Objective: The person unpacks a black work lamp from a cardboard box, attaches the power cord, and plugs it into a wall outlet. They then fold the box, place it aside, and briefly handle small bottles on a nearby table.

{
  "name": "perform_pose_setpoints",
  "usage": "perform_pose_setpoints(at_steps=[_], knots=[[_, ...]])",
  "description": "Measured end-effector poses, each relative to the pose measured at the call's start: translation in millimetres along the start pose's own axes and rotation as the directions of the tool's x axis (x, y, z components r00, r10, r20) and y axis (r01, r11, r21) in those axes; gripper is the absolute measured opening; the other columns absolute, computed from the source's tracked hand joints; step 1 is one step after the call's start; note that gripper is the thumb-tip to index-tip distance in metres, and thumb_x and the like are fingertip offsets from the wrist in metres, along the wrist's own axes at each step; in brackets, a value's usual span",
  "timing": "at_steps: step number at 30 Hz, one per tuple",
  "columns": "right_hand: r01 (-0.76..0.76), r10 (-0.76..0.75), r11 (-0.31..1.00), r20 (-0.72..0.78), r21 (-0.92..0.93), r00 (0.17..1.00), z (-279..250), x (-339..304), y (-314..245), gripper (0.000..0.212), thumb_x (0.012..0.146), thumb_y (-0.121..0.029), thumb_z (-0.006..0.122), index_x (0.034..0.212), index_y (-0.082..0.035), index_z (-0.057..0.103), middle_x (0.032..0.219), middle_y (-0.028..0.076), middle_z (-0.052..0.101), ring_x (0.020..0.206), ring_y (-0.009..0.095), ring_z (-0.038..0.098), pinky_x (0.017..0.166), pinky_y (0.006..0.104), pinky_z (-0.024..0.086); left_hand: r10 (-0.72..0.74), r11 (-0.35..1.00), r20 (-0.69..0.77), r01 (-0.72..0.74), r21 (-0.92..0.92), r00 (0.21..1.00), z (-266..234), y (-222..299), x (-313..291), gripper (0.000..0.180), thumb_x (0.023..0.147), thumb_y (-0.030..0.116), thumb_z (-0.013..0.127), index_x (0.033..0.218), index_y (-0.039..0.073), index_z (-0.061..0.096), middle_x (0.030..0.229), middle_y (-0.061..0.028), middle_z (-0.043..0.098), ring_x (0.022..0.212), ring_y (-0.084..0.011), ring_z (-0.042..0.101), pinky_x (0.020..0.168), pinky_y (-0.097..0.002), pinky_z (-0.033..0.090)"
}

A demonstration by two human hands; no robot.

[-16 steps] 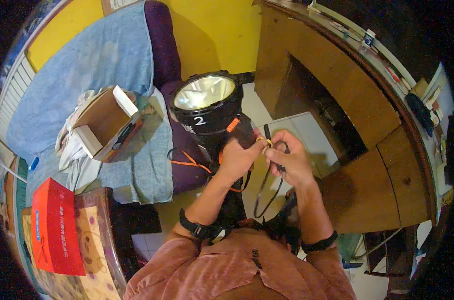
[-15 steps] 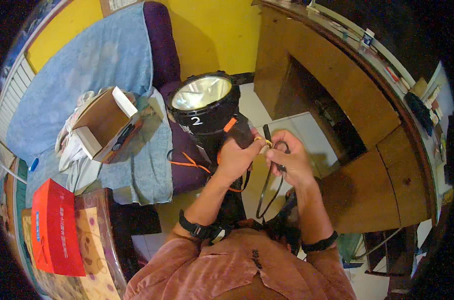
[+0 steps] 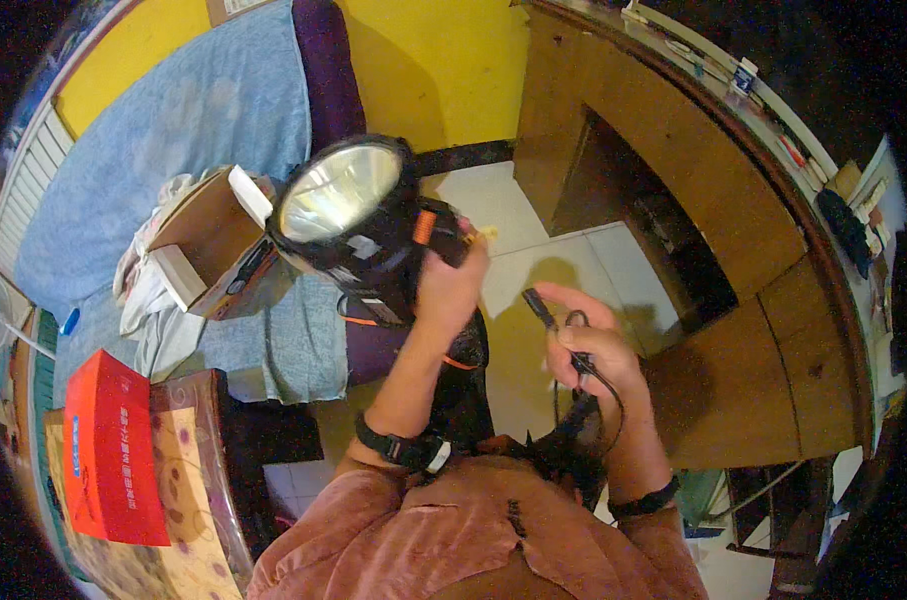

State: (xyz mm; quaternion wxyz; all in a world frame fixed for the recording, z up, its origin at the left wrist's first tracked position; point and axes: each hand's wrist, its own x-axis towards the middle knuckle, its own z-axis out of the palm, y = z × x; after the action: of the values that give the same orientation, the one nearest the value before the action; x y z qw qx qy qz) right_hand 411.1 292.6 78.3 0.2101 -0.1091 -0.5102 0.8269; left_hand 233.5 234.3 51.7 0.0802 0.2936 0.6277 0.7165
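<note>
A large black searchlight [image 3: 378, 265] with a round, shiny reflector and an orange strip is tilted to the left in front of me. My left hand [image 3: 451, 285] is closed around its handle end, fingers partly hidden behind it. A small yellow piece [image 3: 485, 234] shows at the left fingertips; I cannot make out what it is. My right hand [image 3: 605, 352], well apart from the left, grips a thin black cable [image 3: 618, 405]. The cable's black plug end [image 3: 538, 309] sticks up past the fingers, and the rest loops down beside the wrist.
On the blue-covered seat [image 3: 303, 345] at the left lies an open cardboard box [image 3: 208, 245] beside crumpled cloth [image 3: 168, 335]. A red bag [image 3: 118, 455] rests on the patterned table [image 3: 198, 500] at lower left. A wooden desk [image 3: 713, 200] stands along the right, with small items on top.
The searchlight has swung left and tilted with my left hand. My right hand has drawn away from the left and moved down and right, with the cable still in it.
</note>
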Motion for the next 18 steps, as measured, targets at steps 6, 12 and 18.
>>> perform_pose_setpoints(at_steps=[6,12,18], knots=[[0.272,-0.254,0.96,-0.197,0.069,0.947,-1,10,-6,0.067,0.073,-0.01,0.062,0.131,0.004,0.031,0.065,0.011,0.056,0.051,0.017,0.053,0.046,0.0264,0.042,-0.066,0.826,0.116,0.12,-0.551,0.991,-17,20,7,0.029,0.072,0.002,0.067,0.093,0.007,0.047,0.077,-0.0039,0.054,0.056,-0.0145,0.053,0.046,-0.0289,0.046],[0.086,-0.128,0.973,-0.191,-0.214,0.973,15,30,-5,0.027,0.078,-0.018,0.065,0.099,-0.004,0.056,0.066,0.0,0.056,0.053,0.006,0.048,0.045,0.0214,0.038,-0.255,0.841,0.272,0.352,-0.412,0.928,-7,21,-16,0.028,0.07,-0.001,0.067,0.09,0.002,0.049,0.072,-0.0043,0.054,0.055,-0.0132,0.053,0.048,-0.0251,0.046],[0.019,-0.155,0.832,-0.199,-0.555,0.968,5,27,-6,0.017,0.079,-0.019,0.064,0.079,-0.003,0.058,0.06,0.0,0.054,0.046,0.004,0.044,0.039,0.0215,0.032,-0.202,0.925,0.393,0.306,-0.224,0.897,5,28,-33,0.027,0.071,-0.003,0.066,0.09,0.003,0.049,0.075,-0.0052,0.055,0.058,-0.0125,0.053,0.05,-0.0241,0.046]])
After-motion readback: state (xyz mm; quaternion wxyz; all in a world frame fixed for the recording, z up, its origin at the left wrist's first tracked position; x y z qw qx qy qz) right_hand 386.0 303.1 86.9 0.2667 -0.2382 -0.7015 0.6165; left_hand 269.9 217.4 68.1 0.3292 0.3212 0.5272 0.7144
